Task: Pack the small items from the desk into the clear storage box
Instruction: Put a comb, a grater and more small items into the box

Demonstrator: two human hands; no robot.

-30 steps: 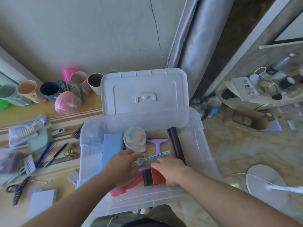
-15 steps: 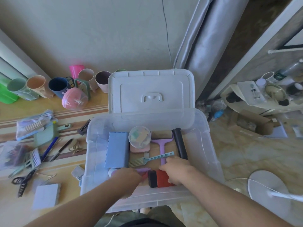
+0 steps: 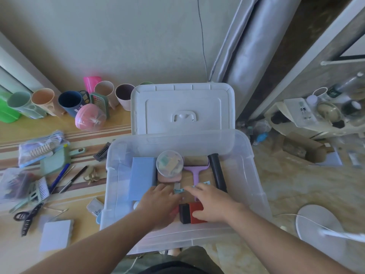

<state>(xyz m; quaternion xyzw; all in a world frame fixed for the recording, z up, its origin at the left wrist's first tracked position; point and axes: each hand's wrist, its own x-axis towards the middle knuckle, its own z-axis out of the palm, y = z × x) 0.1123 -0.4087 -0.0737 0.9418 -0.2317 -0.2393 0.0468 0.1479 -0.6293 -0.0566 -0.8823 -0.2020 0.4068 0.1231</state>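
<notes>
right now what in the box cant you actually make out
Head view, the only one:
- Teal comb: mostly under both hands; only bits show.
- Left hand: covers a pink item and a white one; its grip, if any, is unseen.
- Right hand: fingers spread over the lint roller handle and red block; contact is unclear.
- Round tub: contents blurred through the lid.
- Box: its near wall hazes what lies behind it.

Left hand (image 3: pixel 158 202) now over teal comb (image 3: pixel 178 190)

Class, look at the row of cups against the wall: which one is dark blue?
The dark blue cup, third from the left in the row, with a handle on its right side. Its neighbours are pale green, peach, pink, beige and mauve.
</notes>
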